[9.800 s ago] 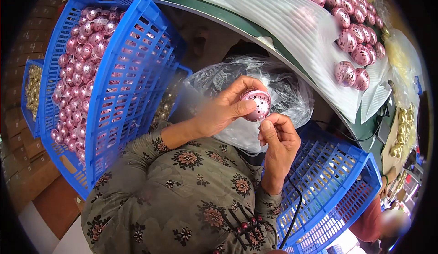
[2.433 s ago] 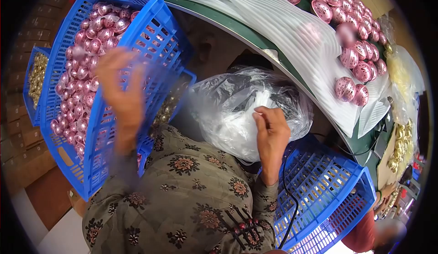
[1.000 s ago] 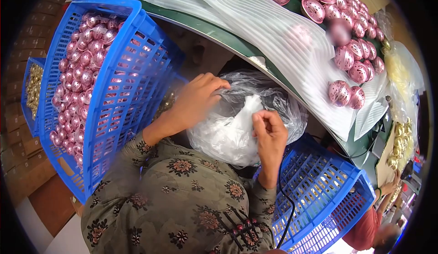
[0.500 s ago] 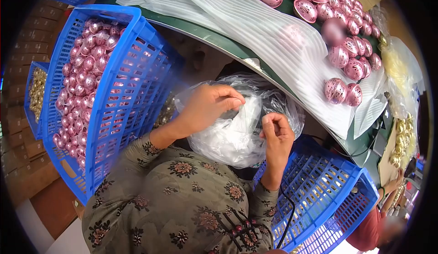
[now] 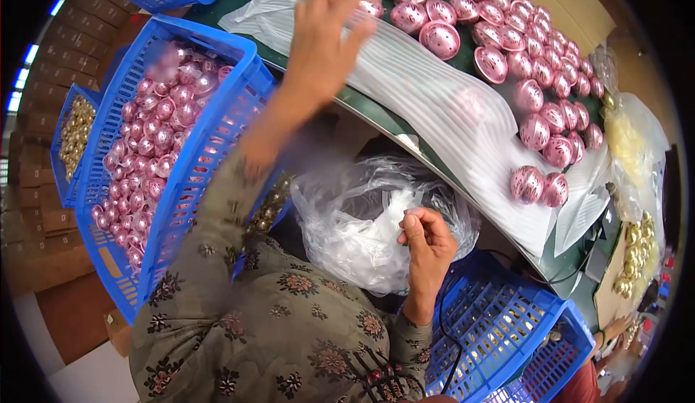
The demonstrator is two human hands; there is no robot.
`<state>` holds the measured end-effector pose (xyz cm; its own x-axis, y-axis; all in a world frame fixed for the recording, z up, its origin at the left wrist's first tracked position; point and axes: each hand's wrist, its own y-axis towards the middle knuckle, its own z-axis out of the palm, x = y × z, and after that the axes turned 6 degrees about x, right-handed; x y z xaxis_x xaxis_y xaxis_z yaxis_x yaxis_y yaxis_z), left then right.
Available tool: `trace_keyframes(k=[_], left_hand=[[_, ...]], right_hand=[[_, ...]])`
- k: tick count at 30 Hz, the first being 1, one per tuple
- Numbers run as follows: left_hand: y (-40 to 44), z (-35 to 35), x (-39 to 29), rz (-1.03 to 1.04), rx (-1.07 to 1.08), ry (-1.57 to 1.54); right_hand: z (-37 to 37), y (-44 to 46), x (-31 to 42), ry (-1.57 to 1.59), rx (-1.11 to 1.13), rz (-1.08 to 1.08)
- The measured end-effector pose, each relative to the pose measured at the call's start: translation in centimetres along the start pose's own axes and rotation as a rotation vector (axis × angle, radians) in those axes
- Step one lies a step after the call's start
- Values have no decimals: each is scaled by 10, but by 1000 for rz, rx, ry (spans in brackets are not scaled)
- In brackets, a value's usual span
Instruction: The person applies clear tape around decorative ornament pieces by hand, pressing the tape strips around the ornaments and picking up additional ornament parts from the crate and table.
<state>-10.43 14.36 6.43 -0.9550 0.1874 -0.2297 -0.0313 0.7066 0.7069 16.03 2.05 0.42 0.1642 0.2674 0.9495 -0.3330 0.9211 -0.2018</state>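
Note:
My left hand (image 5: 323, 48) is stretched over the table's near edge, above the white foam sheet (image 5: 427, 85). Its thumb stands apart from the fingers, and nothing shows in its grasp. Closest to its fingertips is a shiny pink bauble (image 5: 368, 4) with dark markings. My right hand (image 5: 428, 242) is held over the right side of a clear plastic bag (image 5: 347, 247), thumb and fingers pressed together. Whatever it pinches, if anything, is too small to make out. White, thin material (image 5: 387, 226) lies inside the bag in front of my lap.
Many more pink baubles (image 5: 507, 37) cover the green table (image 5: 279, 52). A blue crate (image 5: 239, 106) full of pink baubles stands at the left, with another blue crate (image 5: 507, 316) at the right. Gold baubles (image 5: 635, 255) lie farther right, near a co-worker's arm (image 5: 615, 327).
My left hand has left the plastic bag and moved up and forward to the table. My right hand has stayed near the bag, its fingers still together. The view has shifted slightly.

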Motion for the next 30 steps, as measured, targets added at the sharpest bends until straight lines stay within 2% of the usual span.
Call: trace_keyframes(k=[1,3,5,8,9,12,14,16,17,18,20,22,25,30], left_hand=[[19,13,26,-8,-71,205],[55,39,65,-365,-114,301],[75,56,103,-521,8,292],[89,66,133,-571,496,427],[92,59,127,-578,488,426],[89,42,94,-314,-97,159],[83,14,34,-393,-147,-633],[39,4,14,-306,133,-914],[11,-7,-32,-273,55,-1345],[-25,-17,-49,-427,309,-1509],[-78,-22,-88,-733,518,-1931],[-120,-19,-99,-929,649,-2109],[-145,-15,-104,-1241,574,-2368],[-155,-22,-110,-1102,681,-2209]], right_hand=[[0,0,-2,-19,-2,-25],[0,-1,-4,-45,-6,-46],[-2,-1,-8,-58,17,-52],[-4,-1,-7,-60,8,-42],[-4,-1,-6,-46,-6,-41],[-3,-3,5,9,-64,21],[-3,-7,16,26,-92,70],[-1,-7,22,39,-89,88],[-2,-9,19,36,-83,48],[-4,-11,20,27,-82,54],[-6,-20,22,8,-90,73],[-7,-26,20,-2,-92,57],[-5,-35,18,-15,-100,75],[0,-44,14,-54,-84,90]])
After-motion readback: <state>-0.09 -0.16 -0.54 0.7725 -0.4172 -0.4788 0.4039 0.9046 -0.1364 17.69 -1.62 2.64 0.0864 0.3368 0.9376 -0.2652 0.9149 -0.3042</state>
